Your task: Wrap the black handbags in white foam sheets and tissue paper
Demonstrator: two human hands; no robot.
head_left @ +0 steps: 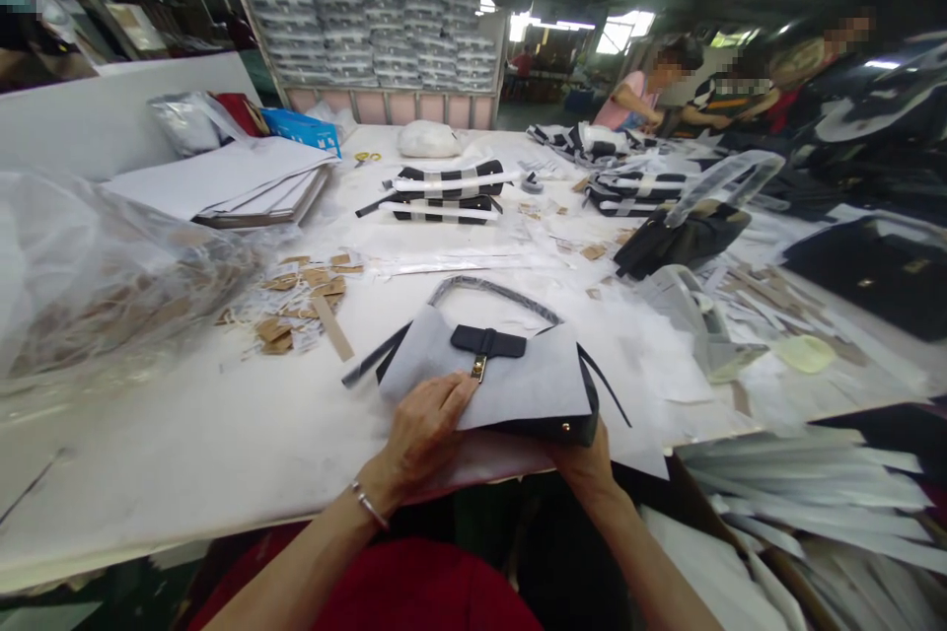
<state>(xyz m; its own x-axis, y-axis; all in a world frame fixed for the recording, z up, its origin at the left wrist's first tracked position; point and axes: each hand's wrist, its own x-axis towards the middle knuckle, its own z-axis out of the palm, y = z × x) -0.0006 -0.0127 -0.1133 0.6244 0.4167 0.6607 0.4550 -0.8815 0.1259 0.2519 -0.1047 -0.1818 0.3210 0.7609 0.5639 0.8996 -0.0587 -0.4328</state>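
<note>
A black handbag [544, 427] lies at the table's front edge, most of its face covered by a sheet of white paper [533, 389]. A dark flap tab [488, 342] with a gold clasp [479, 369] shows over the paper, and the wrapped handle [495, 288] arches behind. My left hand [429, 419] presses on the paper just below the clasp, its fingers together along the bag's front. My right hand [588, 458] is at the bag's lower right corner, its fingers hidden under or behind the bag.
Cardboard tags [296, 301] lie to the left beside a clear plastic bag [125, 286]. Wrapped black bags [448, 192] sit farther back. A tape dispenser [702, 325] stands at right, paper strips [814, 483] below it. Two or more people work at the far right.
</note>
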